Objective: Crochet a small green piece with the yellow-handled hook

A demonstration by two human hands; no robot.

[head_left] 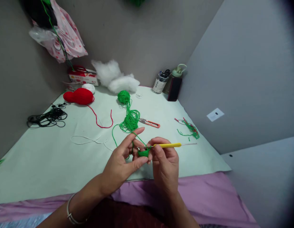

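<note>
My left hand [124,158] pinches a small green crocheted piece [143,153] between thumb and fingers. Green yarn runs over its raised index finger. In my right hand [166,161] is a crochet hook with a yellow handle [170,145], held between thumb and fingers. The hook's metal tip lies at the top edge of the green piece, and its other thin end points right. Beyond my hands a loose heap of green yarn [130,120] trails from a green ball [123,97]. Orange-handled thread snips [150,123] lie beside the heap.
A red stuffed piece [79,96], black cables [48,117] and white yarn [88,139] lie to the left. White stuffing [116,77] sits at the back. A pen cup [159,84], a phone [175,89] and a bottle stand back right. Yarn scraps [191,129] lie at right.
</note>
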